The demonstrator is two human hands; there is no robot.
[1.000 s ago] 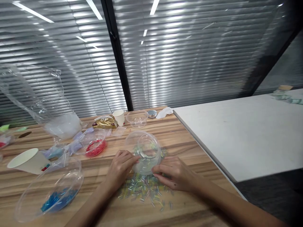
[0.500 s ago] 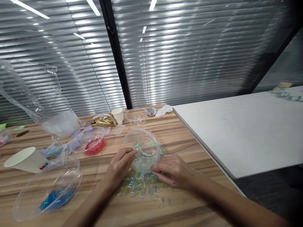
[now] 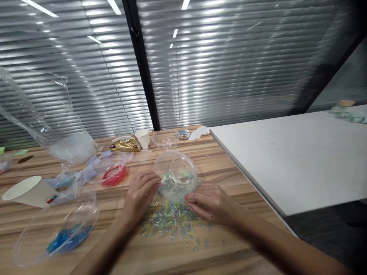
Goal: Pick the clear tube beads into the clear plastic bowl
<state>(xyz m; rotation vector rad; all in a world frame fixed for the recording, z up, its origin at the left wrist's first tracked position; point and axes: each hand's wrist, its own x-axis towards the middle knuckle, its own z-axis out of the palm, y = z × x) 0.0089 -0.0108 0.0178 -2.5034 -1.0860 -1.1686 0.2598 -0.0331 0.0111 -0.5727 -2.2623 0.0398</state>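
A clear plastic bowl [image 3: 175, 191] is tilted over a loose spread of pale, iridescent tube beads [image 3: 173, 221] on the wooden table. My left hand [image 3: 143, 193] has its fingers curled at the bowl's left edge. On the lower right edge, my right hand [image 3: 210, 202] pinches the rim between thumb and fingers. Greenish beads show through the clear wall; whether they lie inside or behind it I cannot tell. Below the bowl, more beads fan out between my two forearms.
On the left, a tilted clear bowl [image 3: 91, 206] holds blue beads [image 3: 69, 237], near a tipped paper cup [image 3: 28, 193]. Red beads [image 3: 114, 175] sit in another clear container. Behind are a gold packet [image 3: 125, 144], a paper cup [image 3: 142, 138] and a clear bowl [image 3: 165, 140]. A white table [image 3: 272, 164] adjoins.
The clear bowl has shifted slightly up and to the right. My left hand has moved a little left, its fingers now at the bowl's edge; my right hand has barely moved.
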